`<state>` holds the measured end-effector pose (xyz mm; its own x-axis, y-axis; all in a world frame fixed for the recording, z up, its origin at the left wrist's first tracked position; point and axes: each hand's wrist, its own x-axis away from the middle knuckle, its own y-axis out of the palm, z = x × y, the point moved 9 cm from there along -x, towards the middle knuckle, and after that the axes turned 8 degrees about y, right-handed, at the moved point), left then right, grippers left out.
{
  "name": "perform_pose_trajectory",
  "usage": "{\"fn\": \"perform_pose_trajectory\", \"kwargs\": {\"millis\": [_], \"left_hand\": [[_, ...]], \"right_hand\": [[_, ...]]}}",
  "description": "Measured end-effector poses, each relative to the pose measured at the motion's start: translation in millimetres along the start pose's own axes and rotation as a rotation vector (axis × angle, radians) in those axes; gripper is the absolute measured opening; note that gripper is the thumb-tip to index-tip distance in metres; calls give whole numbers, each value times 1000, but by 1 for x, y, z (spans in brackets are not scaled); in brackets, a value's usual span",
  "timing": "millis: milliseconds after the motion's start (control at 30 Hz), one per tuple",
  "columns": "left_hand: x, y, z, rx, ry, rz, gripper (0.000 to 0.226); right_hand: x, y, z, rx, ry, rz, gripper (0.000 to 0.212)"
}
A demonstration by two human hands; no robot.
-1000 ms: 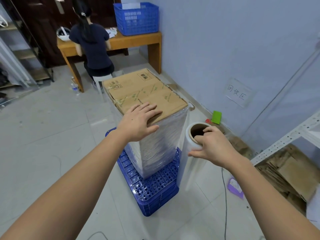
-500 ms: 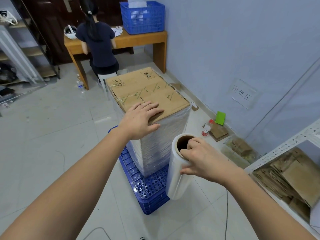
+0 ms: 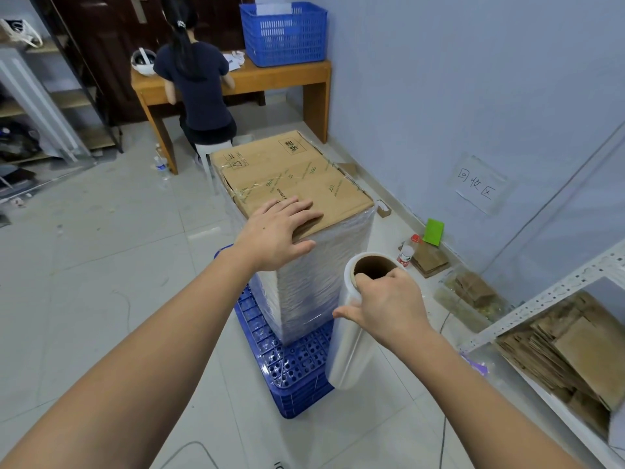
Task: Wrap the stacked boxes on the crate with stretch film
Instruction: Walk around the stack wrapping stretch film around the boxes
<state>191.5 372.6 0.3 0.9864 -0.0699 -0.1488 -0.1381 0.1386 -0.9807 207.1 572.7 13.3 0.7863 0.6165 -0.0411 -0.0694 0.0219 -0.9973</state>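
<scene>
Head view: stack steadied, film roll held upright beside it.
The stacked boxes [image 3: 291, 184] stand on the blue crate [image 3: 291, 363], sides already filmed. The left hand [image 3: 277, 231] is laid flat, fingers spread, on the top carton, likely against tipping. The stretch film roll [image 3: 355, 319] is gripped by the right hand [image 3: 389, 302], fingers hooked into the core, probably for unwinding.

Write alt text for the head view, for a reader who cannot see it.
A person's left hand rests flat on the top of the film-wrapped stacked boxes on a blue crate, while the right hand grips a roll of stretch film beside the stack. Another person sits at a wooden desk behind.
</scene>
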Motion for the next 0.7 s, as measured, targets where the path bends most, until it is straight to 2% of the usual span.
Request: {"fn": "perform_pose_trajectory", "kwargs": {"millis": [67,133,333,500,700], "left_hand": [[0,0,0,-2,1,-2,64],[-1,-1,1,-9,3,-5,64],[1,0,2,-9,12,-10,65],[2,0,1,-9,9,-3,64],[0,1,1,-9,15,0,64]], "right_hand": [[-1,0,-6,-93,-85,57,45],[-2,1,-17,-134,-222,113,43],[9,7,-54,-121,-618,37,42],[16,3,-64,-183,-678,49,38],[17,8,-52,-170,-615,45,41]]}}
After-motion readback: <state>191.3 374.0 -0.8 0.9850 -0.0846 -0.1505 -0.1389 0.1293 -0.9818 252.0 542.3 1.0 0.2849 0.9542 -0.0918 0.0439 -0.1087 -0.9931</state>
